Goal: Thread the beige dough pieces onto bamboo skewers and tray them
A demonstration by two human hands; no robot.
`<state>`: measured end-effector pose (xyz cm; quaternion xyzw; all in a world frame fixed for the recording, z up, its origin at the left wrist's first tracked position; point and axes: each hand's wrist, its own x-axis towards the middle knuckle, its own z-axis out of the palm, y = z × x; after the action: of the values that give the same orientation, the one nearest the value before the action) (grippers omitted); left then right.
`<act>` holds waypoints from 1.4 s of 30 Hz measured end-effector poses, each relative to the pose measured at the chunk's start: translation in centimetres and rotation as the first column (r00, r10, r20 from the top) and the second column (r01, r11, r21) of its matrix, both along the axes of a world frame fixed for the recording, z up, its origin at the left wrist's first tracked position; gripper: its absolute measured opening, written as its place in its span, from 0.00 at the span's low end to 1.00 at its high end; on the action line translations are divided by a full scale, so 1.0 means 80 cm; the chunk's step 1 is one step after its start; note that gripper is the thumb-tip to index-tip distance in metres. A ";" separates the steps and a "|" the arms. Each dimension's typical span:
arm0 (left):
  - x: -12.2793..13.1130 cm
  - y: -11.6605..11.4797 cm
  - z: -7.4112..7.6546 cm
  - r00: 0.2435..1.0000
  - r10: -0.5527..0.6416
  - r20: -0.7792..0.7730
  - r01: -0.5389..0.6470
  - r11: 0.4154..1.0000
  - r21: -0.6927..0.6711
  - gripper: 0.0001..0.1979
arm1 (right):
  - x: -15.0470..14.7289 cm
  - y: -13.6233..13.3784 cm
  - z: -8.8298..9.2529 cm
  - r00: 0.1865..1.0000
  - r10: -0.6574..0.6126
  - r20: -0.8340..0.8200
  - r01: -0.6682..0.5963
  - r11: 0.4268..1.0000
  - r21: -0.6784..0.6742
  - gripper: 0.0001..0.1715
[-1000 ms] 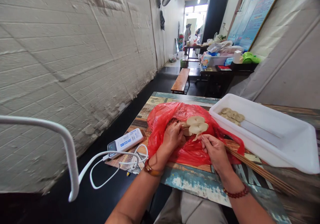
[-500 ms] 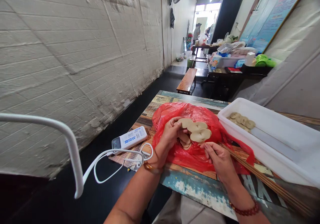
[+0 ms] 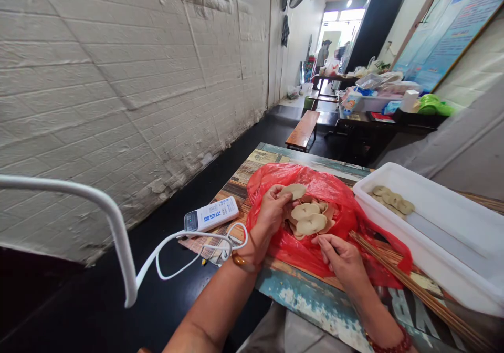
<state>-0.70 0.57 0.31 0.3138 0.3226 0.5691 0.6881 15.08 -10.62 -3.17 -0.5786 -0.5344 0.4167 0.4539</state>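
Observation:
My left hand (image 3: pixel 271 211) pinches a pale round slice (image 3: pixel 293 190) above the open red plastic bag (image 3: pixel 338 195). My right hand (image 3: pixel 340 258) is closed on a thin skewer that carries two more round slices (image 3: pixel 309 219) over the bag. More slices lie loose inside the bag under them. Both hands rest at the near edge of the painted wooden table (image 3: pixel 315 300).
A white tray (image 3: pixel 444 237) with a few threaded slices (image 3: pixel 394 199) stands at the right. A bundle of bamboo skewers (image 3: pixel 417 287) lies beside my right hand. A white power bank (image 3: pixel 210 215) with its cable sits at the left. A white bar (image 3: pixel 98 211) crosses the left foreground.
My left hand has lifted a slice out of the bag and brought it up toward the skewered ones. The camera has swung slightly left.

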 end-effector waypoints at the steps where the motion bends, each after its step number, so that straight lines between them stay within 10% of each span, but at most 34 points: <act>1: 0.000 0.000 0.000 1.000 0.007 -0.007 -0.007 1.000 0.004 0.19 | 0.000 0.000 0.000 1.000 -0.005 -0.001 0.005 1.000 0.002 0.23; 42: 0.005 0.002 -0.012 0.902 0.210 -0.378 -0.076 0.938 0.337 0.06 | -0.001 0.006 -0.010 1.000 -0.016 0.006 0.017 0.999 -0.042 0.23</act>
<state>-0.31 0.73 -0.63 0.5065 0.3869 0.5845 0.5023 14.97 -10.13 -3.99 -0.5936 -0.5220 0.4225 0.4434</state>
